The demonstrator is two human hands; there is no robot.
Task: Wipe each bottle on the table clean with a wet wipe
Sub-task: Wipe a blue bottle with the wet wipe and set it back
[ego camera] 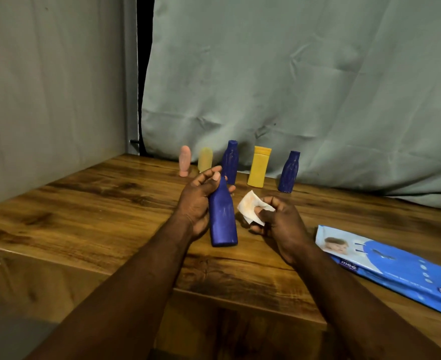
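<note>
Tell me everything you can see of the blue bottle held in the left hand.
The blue bottle looks like matte opaque plastic, a broad body tapering to a narrow neck. It leans, neck away from the camera. The left hand grips its neck and shoulder, hiding any cap. The wet wipe, pinched by the right hand, sits beside it, apart. Whether its base touches the table is unclear.

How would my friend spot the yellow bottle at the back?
Look along the back of the wooden table, where bottles stand in a row before the grey curtain. The yellow bottle stands between the taller dark blue bottle and the shorter dark blue bottle. Only it is bright yellow with a flat cap.
</note>
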